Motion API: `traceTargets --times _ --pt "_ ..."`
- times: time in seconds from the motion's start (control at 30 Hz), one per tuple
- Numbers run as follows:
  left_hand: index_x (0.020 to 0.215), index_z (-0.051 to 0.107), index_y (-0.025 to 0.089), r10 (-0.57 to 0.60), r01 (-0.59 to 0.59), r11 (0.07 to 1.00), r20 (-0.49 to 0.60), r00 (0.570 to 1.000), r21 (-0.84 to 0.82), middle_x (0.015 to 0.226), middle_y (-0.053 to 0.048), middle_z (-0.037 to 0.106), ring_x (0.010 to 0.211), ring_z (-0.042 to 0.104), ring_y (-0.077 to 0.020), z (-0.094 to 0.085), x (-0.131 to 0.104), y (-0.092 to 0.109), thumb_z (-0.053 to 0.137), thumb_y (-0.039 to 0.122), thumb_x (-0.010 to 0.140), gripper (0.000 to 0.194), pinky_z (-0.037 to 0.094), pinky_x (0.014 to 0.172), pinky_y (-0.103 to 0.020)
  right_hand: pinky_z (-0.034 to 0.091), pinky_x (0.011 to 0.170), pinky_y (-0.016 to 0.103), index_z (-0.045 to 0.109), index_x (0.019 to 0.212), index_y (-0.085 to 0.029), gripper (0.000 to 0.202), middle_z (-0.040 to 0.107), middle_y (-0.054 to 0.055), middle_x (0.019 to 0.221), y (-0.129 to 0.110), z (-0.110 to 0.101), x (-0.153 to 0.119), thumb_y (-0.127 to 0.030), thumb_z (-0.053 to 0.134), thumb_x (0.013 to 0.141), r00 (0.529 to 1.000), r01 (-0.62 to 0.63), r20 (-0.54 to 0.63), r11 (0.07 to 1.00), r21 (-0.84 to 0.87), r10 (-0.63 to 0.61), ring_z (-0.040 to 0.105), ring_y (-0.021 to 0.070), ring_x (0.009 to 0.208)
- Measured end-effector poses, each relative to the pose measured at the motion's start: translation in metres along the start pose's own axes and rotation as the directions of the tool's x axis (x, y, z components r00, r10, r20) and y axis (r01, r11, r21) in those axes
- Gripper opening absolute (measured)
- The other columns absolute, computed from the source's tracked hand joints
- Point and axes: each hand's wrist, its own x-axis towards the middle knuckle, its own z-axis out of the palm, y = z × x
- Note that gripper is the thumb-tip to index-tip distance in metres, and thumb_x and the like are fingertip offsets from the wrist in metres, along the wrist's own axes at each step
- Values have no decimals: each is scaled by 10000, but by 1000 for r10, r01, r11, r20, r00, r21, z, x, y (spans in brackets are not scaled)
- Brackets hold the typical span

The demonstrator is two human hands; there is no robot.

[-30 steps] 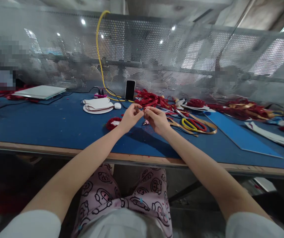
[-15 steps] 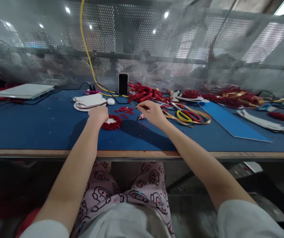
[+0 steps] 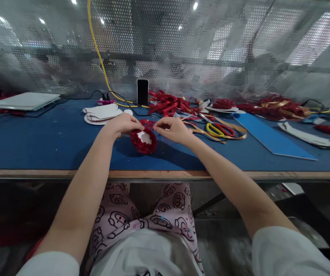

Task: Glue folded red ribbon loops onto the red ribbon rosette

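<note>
My left hand (image 3: 125, 124) grips the upper left edge of a round red ruffled piece (image 3: 136, 143) with a white centre, which is tilted up off the blue table. Close to its upper right rim is my right hand (image 3: 172, 129), thumb and forefinger pinched together. Whatever lies between those fingertips is too small to make out. Small red petal-like pieces (image 3: 147, 122) lie just behind the round piece, partly hidden by the hands.
White cut shapes (image 3: 103, 112) lie left of centre, behind them a phone (image 3: 142, 92) stands upright. Red ribbons (image 3: 169, 104) are heaped at the back. Scissors with yellow and red handles (image 3: 215, 130) and a blue board (image 3: 268, 134) lie to the right.
My left hand has moved right and raised the round red piece off the table, tilting it. My right hand has come slightly left, so both hands are now close together.
</note>
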Motion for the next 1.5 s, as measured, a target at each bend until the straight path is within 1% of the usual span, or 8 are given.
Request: traceTargets --times 0.1,0.33,0.73,0.97,1.07,1.2,1.4,1.5 --pt "692 733 190 -16 16 1000 11 1000 8 601 1 604 543 504 -105 9 -4 7 784 287 698 110 357 517 -221 506 790 315 744 939 -180 173 753 64 933 -4 4 -1 -249 591 893 994 95 58 987 -131 -88 659 173 841" --pt "727 728 169 -64 67 990 -24 998 121 481 39 443 446 338 -81 19 -19 25 736 227 765 70 226 473 -250 492 855 334 720 975 -170 210 740 83 994 -4 16 -2 -132 524 910 988 148 89 941 -305 -127 646 188 904" --pt "652 691 166 -55 56 979 -7 998 198 493 39 377 474 302 -94 21 -22 28 672 180 751 101 213 516 -284 477 860 340 702 1016 -165 218 727 103 1024 -7 19 0 -195 487 998 973 195 189 903 -382 -130 641 204 947" --pt "516 472 189 -39 33 971 18 999 238 496 38 319 483 275 -94 22 -24 30 620 168 752 279 176 516 -286 460 880 361 676 1044 -152 246 711 121 1041 -7 20 0 -208 437 1025 961 224 249 875 -429 -124 620 224 972" --pt "506 426 193 -31 25 972 25 999 235 499 37 317 483 270 -93 22 -25 30 611 156 745 304 173 515 -284 457 876 357 673 1039 -155 211 710 118 1038 -7 21 0 -201 470 1010 958 235 255 865 -444 -129 618 224 972" --pt "513 461 187 -10 1 975 39 999 223 507 38 320 486 270 -91 22 -22 27 598 151 760 285 177 510 -277 459 882 349 684 1036 -156 177 717 111 1041 -5 22 1 -203 518 993 962 226 243 861 -456 -124 625 219 978" --pt "612 622 172 -5 -1 971 27 1000 239 517 36 362 491 288 -97 21 -19 24 626 203 765 156 202 515 -272 467 868 336 717 1050 -179 162 733 83 1015 -2 21 2 -189 581 962 964 221 224 892 -395 -140 634 203 963" --pt "661 664 175 -15 8 969 25 1000 247 513 32 363 497 296 -107 21 -19 25 641 227 751 107 209 530 -284 472 865 343 724 1044 -184 154 734 79 1000 -3 20 1 -210 598 959 967 212 219 896 -390 -134 637 206 957"
